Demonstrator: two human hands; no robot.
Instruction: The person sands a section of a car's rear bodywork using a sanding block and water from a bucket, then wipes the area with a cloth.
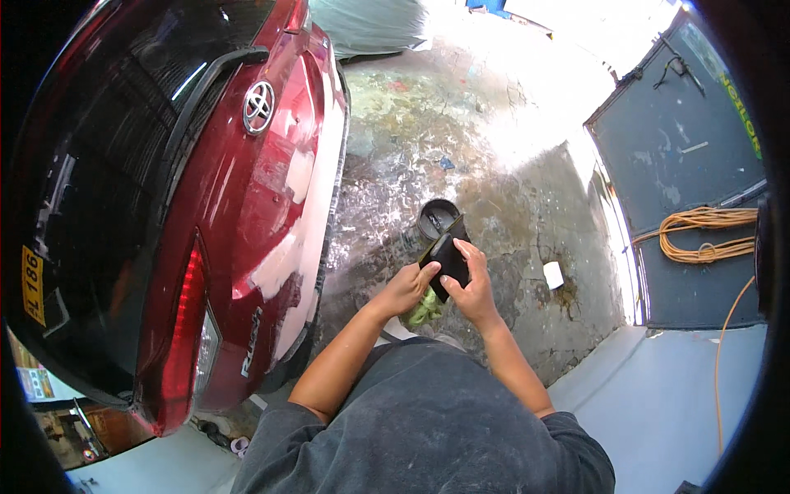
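Note:
In front of my body, my two hands hold a black sanding block (445,249) together with a dark sheet that looks like sandpaper. My left hand (401,290) pinches its left edge with thumb and fingers. On the opposite side, my right hand (475,284) grips with the thumb near the lower end and the fingers on top. Just beyond the block, a round black bucket (439,202) stands on the floor, partly covered by it. A light green cloth (425,309) shows below the block, beside my left hand; what supports it is hidden.
To my left stands a dark red car (218,198) with pale patches on its rear panel and bumper. A white object (553,275) lies on the stained concrete floor (387,148). Coiled orange hose (699,235) hangs on the grey gate (683,123) at right.

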